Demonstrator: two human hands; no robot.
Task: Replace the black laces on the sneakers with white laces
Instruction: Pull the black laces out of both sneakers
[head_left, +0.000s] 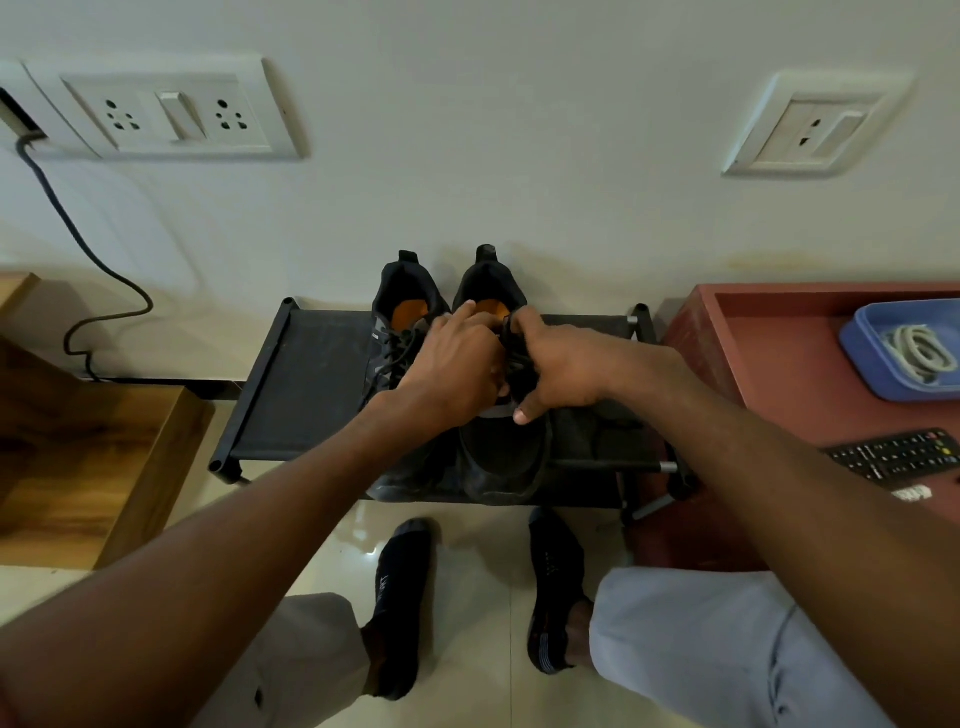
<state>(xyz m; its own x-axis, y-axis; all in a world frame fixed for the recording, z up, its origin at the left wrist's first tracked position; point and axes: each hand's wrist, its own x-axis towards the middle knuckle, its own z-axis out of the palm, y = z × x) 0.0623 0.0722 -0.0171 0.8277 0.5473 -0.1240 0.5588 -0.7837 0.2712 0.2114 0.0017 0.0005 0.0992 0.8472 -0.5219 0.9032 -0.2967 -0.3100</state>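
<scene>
Two black sneakers on a low black rack (306, 374) against the wall, toes toward the camera, heels at the wall. Left sneaker (402, 317) with orange insole showing, black laces (397, 351) in place. Right sneaker (506, 452) just beside it, touching or nearly so, also with orange insole.

Both hands over the right sneaker, close together at its lacing. Left hand (457, 364) palm down, fingers stretched forward to the shoe opening; whether gripping something underneath, cannot tell. Right hand (558, 371) with fingers curled round the black lace (514, 358) of the right sneaker, thumb pointing down over the tongue.

White laces (919, 351) coiled in a blue tray (862, 358) on a red table (779, 353) to the right, well apart from the sneakers. Black remote (896, 454) on the same table, nearer the camera.

Below the rack, two feet in dark socks (400, 597) on a glossy floor. Wooden furniture (88, 457) at left. Sockets (166, 111) on the wall, a dark cable (78, 244) hanging down from there.
</scene>
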